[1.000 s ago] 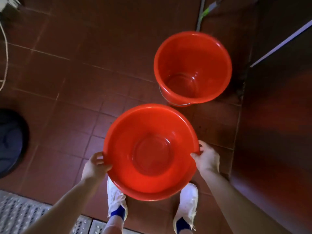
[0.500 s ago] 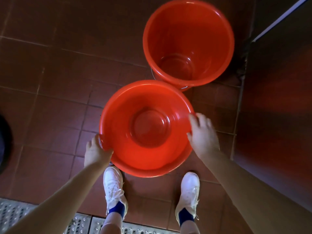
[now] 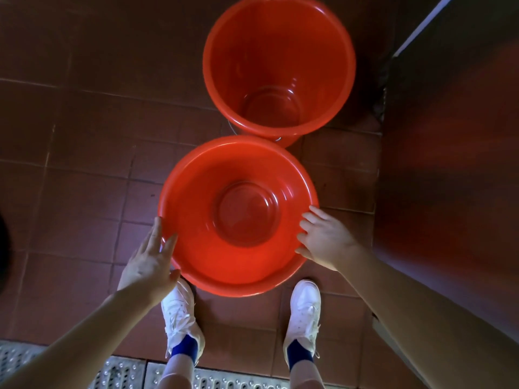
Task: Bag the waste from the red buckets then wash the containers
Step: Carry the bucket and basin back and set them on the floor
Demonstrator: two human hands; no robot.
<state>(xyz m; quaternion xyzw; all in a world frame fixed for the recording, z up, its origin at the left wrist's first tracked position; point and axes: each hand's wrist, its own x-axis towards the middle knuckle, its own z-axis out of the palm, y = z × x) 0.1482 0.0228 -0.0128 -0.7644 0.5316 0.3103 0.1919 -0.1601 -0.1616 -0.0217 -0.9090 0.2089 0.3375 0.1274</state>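
Observation:
A shallow red basin (image 3: 193, 220) sits on the tiled floor in front of my feet, empty inside. Just behind it stands a tall red bucket (image 3: 331, 66), also empty, with a metal handle end showing at its base. My left hand (image 3: 151, 259) lies at the basin's left rim with straight, spread fingers, touching the outer edge. My right hand (image 3: 323, 240) is at the right rim with relaxed fingers, its tips at the edge.
Dark red floor tiles (image 3: 84, 164) surround the containers. A metal drain grate (image 3: 120, 372) runs along the bottom behind my white shoes (image 3: 179, 313). A dark wall or cabinet side (image 3: 449, 178) rises on the right. A dark object shows at the far left edge.
The basin has gone down from being carried to resting on the floor in front of the bucket. Both hands have loosened from gripping its rim to open fingers beside it.

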